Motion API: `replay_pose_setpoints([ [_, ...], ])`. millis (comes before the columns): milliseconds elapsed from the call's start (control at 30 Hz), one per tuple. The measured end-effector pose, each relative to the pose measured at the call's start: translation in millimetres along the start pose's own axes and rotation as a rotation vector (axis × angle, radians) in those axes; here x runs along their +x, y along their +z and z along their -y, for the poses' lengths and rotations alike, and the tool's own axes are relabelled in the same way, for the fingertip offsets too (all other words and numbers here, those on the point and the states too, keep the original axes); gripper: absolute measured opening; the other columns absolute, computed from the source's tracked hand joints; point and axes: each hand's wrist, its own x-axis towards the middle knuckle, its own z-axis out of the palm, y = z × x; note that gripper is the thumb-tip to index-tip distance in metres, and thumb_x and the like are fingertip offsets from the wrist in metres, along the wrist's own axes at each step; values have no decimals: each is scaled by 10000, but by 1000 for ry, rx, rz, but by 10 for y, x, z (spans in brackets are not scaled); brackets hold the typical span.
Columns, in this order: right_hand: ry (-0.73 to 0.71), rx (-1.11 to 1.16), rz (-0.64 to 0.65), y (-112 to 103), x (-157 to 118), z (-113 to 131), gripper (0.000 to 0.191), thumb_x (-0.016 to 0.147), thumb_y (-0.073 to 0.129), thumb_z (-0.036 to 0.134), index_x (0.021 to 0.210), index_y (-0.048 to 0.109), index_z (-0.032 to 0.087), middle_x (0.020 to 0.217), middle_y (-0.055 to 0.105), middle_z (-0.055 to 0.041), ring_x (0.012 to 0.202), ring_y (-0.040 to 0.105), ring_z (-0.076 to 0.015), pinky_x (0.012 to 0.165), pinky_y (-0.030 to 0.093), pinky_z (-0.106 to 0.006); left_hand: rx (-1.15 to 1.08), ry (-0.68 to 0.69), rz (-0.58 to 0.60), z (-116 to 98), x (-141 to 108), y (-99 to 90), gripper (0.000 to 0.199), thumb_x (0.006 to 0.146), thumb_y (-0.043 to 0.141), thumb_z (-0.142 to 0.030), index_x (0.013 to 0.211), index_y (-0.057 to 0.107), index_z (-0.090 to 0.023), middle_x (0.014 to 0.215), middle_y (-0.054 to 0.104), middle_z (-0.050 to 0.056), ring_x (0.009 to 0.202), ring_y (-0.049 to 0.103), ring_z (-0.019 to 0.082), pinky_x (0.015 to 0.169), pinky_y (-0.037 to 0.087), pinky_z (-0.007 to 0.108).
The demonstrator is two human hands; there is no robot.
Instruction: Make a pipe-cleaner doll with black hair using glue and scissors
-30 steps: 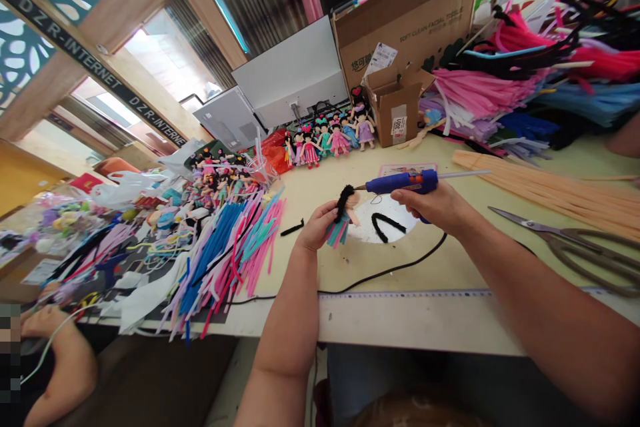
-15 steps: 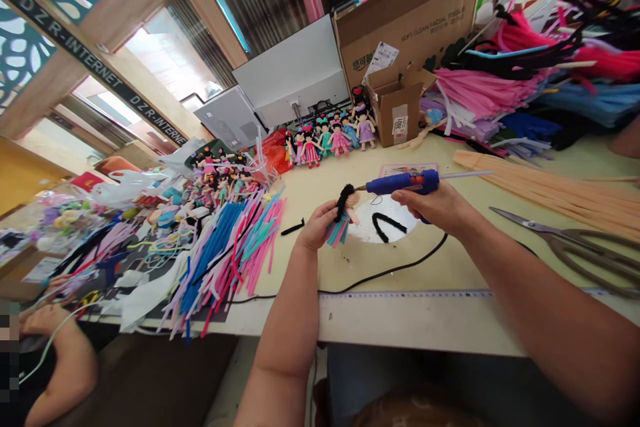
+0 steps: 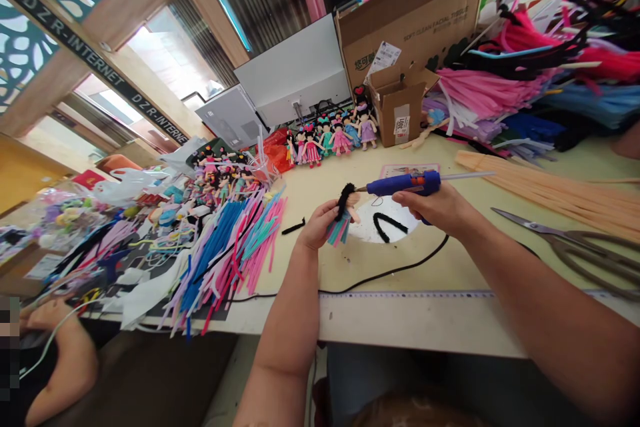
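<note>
Near the middle of the table, my left hand (image 3: 320, 223) is closed on a small doll (image 3: 339, 230) with black fuzzy hair and a striped teal and pink skirt. My right hand (image 3: 435, 205) grips a blue glue gun (image 3: 400, 183), its nozzle touching or very close to the doll's black hair. A glue stick (image 3: 473, 175) sticks out of the gun's back end. Under the gun lies a bent black pipe cleaner (image 3: 383, 223) on a white round mat (image 3: 360, 233). Left of my left hand is a short black piece (image 3: 293, 227).
Scissors (image 3: 560, 237) and peach pipe cleaners (image 3: 550, 190) lie at right. Coloured pipe cleaners (image 3: 220, 253) cover the left side. Finished dolls (image 3: 340, 137) stand behind, beside a small carton (image 3: 397, 110). A black cable (image 3: 385, 275) crosses the front. Another person's arm (image 3: 75, 360) shows at lower left.
</note>
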Motion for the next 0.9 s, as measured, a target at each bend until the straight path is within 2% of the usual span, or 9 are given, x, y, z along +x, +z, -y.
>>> replay_pose_setpoints([
  [367, -35, -30, 7, 20, 24, -98, 306, 678, 681, 519, 637, 649, 218, 431, 492, 30, 410, 438, -111, 393, 359, -259, -1, -8, -10, 44, 8, -41, 402, 710, 738, -431, 935, 668, -106, 771, 710, 89, 709, 656, 180, 667, 472, 278],
  [733, 2, -35, 21, 38, -16, -12, 269, 671, 673, 481, 595, 618, 229, 423, 464, 31, 399, 404, -106, 382, 322, -261, 15, 15, 33, 34, 11, -29, 407, 732, 715, -448, 963, 681, -116, 805, 721, 103, 710, 640, 172, 677, 471, 282],
  [900, 2, -78, 26, 45, -19, -14, 258, 680, 666, 494, 661, 660, 237, 439, 471, 26, 414, 414, -120, 391, 318, -271, -10, 3, 24, 35, 11, -29, 421, 713, 731, -443, 980, 683, -121, 771, 714, 86, 722, 643, 176, 680, 467, 280],
])
